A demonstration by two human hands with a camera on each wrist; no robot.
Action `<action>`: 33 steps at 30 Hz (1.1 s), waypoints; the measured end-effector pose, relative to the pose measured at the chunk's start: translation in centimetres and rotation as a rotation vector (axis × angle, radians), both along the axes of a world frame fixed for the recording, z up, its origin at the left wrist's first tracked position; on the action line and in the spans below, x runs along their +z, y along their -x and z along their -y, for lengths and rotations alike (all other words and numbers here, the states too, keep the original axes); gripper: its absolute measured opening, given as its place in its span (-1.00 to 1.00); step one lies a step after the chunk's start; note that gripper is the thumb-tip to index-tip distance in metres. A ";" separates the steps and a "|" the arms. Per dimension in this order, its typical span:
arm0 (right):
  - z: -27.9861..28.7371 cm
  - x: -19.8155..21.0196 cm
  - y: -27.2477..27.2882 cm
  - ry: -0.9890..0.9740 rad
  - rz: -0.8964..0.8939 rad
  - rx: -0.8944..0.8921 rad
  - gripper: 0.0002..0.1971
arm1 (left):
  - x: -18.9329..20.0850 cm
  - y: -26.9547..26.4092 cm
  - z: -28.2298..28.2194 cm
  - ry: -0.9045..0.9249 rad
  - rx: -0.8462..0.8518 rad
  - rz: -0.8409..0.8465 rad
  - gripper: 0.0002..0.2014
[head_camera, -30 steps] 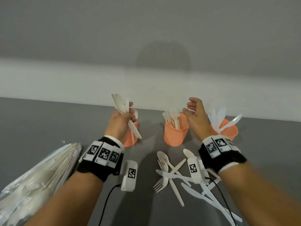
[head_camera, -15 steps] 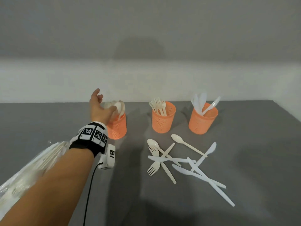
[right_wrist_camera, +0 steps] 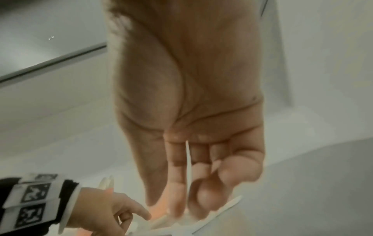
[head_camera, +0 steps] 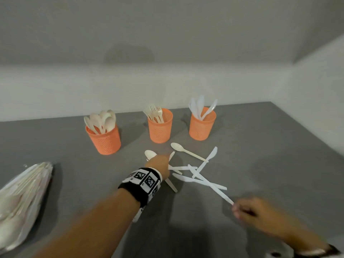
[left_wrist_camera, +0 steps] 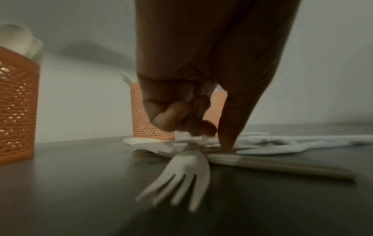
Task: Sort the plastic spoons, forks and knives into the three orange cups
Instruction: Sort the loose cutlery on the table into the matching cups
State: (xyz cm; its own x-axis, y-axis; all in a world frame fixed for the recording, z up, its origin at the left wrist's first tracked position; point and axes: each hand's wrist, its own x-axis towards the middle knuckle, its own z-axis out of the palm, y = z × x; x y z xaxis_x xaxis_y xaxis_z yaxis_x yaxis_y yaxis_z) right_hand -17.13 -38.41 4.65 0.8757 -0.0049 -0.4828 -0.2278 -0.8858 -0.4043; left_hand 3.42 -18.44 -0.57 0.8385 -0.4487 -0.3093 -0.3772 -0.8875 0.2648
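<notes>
Three orange cups stand in a row toward the back wall: the spoon cup point(head_camera: 104, 138), the fork cup point(head_camera: 160, 127) and the knife cup point(head_camera: 202, 125). Bare grey surface point(head_camera: 279, 164) runs wide to the right of the knife cup, up to the side wall. In front of the fork cup lies the loose pile point(head_camera: 193, 174) of crossed cutlery: two spoons and several knives show, overlapped too much to count. Your left hand point(head_camera: 160, 164) is down on the pile, index finger pressing, the other fingers curled, a fork point(left_wrist_camera: 181, 174) beneath it. Your right hand point(head_camera: 247, 211) pinches the near end of a long knife point(head_camera: 214, 187). Left of the spoon cup, well apart, lies a plastic bag point(head_camera: 22, 198) of spare cutlery.
</notes>
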 end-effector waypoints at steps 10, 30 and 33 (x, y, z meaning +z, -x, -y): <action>-1.4 -4.4 -12.7 0.156 0.069 0.127 -0.33 | -1.3 0.8 -2.3 -0.041 0.091 0.049 -0.65; -3.0 -6.1 -10.9 0.273 0.044 0.221 -0.73 | -1.6 -0.9 -1.9 -0.102 0.517 -0.113 -0.35; -3.5 -6.0 -10.3 0.290 0.020 0.253 -0.70 | -1.4 -1.3 -1.9 -0.085 0.527 -0.130 -0.39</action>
State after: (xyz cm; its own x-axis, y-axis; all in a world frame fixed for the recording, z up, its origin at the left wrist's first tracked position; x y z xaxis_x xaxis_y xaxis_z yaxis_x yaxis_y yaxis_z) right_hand -6.80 -34.90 -1.39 0.8757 0.0793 -0.4762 0.0184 -0.9912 -0.1313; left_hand 4.75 -16.55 -1.99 0.8956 0.0531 -0.4418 0.1556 -0.9676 0.1990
